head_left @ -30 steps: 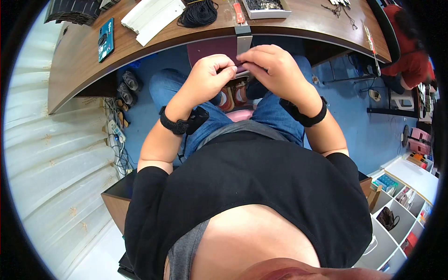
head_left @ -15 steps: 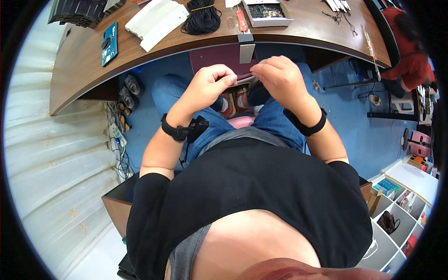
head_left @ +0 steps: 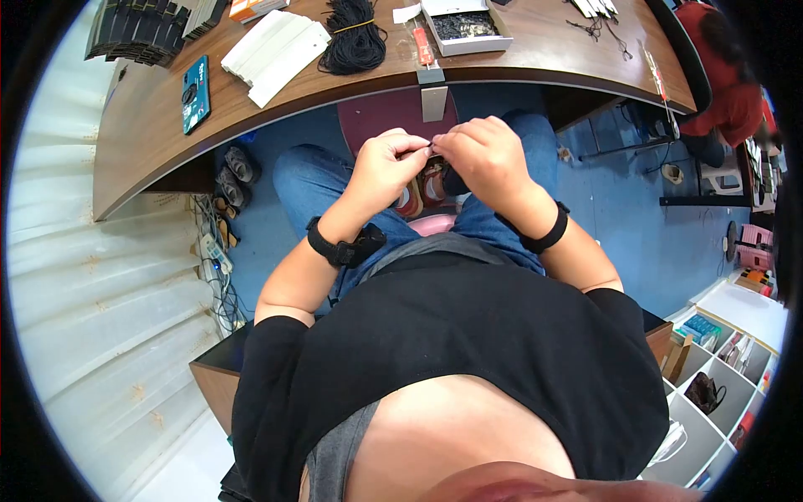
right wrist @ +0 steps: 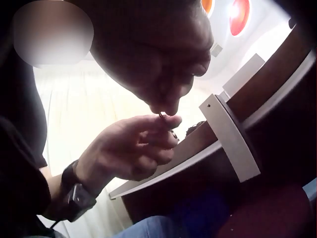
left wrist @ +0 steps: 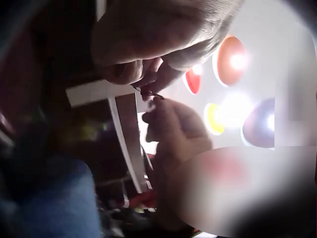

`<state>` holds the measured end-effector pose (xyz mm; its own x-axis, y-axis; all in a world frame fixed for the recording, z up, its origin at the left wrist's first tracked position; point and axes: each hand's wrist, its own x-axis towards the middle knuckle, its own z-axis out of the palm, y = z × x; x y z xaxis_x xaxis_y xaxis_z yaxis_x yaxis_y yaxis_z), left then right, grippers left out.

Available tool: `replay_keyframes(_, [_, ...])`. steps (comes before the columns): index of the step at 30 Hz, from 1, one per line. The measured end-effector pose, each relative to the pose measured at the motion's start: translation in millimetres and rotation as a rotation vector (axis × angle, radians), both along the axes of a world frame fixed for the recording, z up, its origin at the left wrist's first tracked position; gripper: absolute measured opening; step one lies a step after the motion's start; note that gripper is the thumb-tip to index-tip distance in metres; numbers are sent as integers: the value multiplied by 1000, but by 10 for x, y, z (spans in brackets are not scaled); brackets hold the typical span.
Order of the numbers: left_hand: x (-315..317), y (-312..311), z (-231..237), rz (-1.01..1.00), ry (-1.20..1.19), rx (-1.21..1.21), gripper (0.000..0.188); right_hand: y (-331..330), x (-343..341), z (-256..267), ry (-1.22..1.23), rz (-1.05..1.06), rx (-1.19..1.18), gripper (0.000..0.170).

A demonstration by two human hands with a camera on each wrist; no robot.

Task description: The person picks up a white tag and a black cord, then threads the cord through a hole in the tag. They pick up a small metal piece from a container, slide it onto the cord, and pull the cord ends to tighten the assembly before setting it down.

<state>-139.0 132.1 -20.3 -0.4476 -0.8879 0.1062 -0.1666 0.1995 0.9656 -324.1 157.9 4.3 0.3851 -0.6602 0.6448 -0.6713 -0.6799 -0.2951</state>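
My left hand (head_left: 383, 171) and right hand (head_left: 489, 163) meet above the lap, just short of the desk's front edge. Between their fingertips runs a short, thin dark cord (left wrist: 154, 94), pinched by thumb and finger on each side. In the right wrist view a bit of the cord (right wrist: 161, 115) shows between the two sets of fingertips; most of it is hidden by fingers. A black cord bundle (head_left: 353, 38) with a yellow band lies on the desk beyond the left hand.
On the curved wooden desk (head_left: 159, 109) lie white strips (head_left: 276, 54), a teal package (head_left: 196, 96), a white box (head_left: 468, 42) of small dark pieces and a red-handled tool (head_left: 422, 46). A bracket (head_left: 433, 102) hangs at the edge. Another person (head_left: 728, 84) sits at right.
The hands parted slightly half a second ago and are now together again, fingertips meeting at the cord. The head view has shifted a little, showing more of the desk.
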Motion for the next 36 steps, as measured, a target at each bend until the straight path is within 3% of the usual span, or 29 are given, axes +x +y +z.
replay_keyframes(9, [-9,30,69,-25,17,115,12,-53,-45,-22,-248,97,325,9])
replay_keyframes(13, [-31,36,65,10,69,158,11,-3,-38,85,-394,114,722,7])
replay_keyframes(18, [-91,143,223,83,-86,-180,8,-127,-132,7,-726,278,1308,8])
replay_keyframes(26, [-79,124,280,40,78,-217,3,-162,-191,-41,-1169,425,1715,13])
replay_keyframes(32, [-40,84,94,-31,352,257,6,-161,-142,-295,-1280,515,1769,20])
replay_keyframes(35, [-27,78,51,-20,424,373,10,-136,-98,-363,-1222,419,1543,20])
replay_keyframes(36, [-19,65,51,-5,435,412,10,-117,-70,-325,-1184,320,1372,18])
